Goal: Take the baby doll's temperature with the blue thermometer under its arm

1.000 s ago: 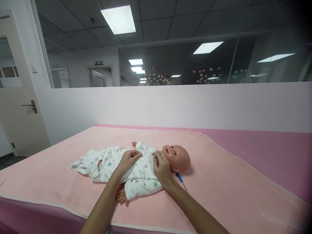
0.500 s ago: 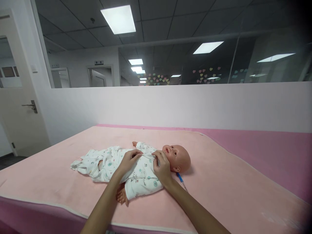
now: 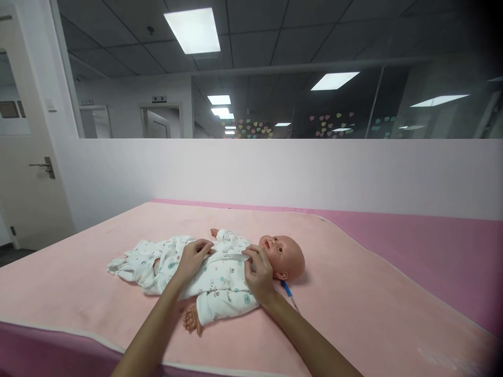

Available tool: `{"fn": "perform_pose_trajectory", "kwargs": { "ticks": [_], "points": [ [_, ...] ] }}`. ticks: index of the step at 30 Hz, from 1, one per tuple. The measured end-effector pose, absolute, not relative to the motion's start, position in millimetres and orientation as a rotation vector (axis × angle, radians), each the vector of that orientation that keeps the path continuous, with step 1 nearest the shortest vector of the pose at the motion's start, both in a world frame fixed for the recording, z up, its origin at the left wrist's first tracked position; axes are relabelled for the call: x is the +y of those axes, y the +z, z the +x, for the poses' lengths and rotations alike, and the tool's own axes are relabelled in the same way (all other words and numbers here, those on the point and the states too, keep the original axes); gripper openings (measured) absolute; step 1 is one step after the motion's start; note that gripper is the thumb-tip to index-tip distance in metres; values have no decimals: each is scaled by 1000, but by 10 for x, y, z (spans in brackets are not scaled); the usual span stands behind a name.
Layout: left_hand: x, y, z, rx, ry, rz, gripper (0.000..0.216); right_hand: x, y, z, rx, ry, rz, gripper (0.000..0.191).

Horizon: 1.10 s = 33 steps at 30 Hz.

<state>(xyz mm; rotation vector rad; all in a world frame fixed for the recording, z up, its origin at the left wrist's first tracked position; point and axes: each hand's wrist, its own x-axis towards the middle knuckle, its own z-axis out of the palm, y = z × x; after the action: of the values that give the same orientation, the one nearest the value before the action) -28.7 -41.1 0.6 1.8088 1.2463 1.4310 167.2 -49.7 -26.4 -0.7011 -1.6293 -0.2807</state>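
— Step?
— Seemingly fastening the romper [image 3: 220, 275] front; doll [image 3: 293, 259] flat mid-mat [image 3: 353, 293], head toward 3 o'clock.
— Grip?
— Pinching chest flap with left hand [image 3: 192, 259]; collar edge with right hand [image 3: 257, 269], fingers curled; next likely calls for lining up edges.

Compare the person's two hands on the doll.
The left hand lies lower, over the belly of the doll, fingers stretched fairly flat. The right hand sits at the chest near the chin, fingers curled, pinching the romper. Both touch the white printed romper.
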Motion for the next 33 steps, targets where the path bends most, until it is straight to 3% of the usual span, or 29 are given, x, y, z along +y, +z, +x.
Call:
{"fn": "perform_pose_trajectory", "kwargs": {
  "ticks": [9,22,33],
  "points": [
    [-550,7,-613,1093,1098,1858,26,-547,-127,1637,-1893,-328,-882,22],
    [-491,-44,-595,1186,1244,1823,24,-389,-24,1186,-2049,-428,-688,25],
    [-487,-76,-605,1103,1224,1844,25,-383,-114,1234,-1944,-336,-839,19]
  ]
}}
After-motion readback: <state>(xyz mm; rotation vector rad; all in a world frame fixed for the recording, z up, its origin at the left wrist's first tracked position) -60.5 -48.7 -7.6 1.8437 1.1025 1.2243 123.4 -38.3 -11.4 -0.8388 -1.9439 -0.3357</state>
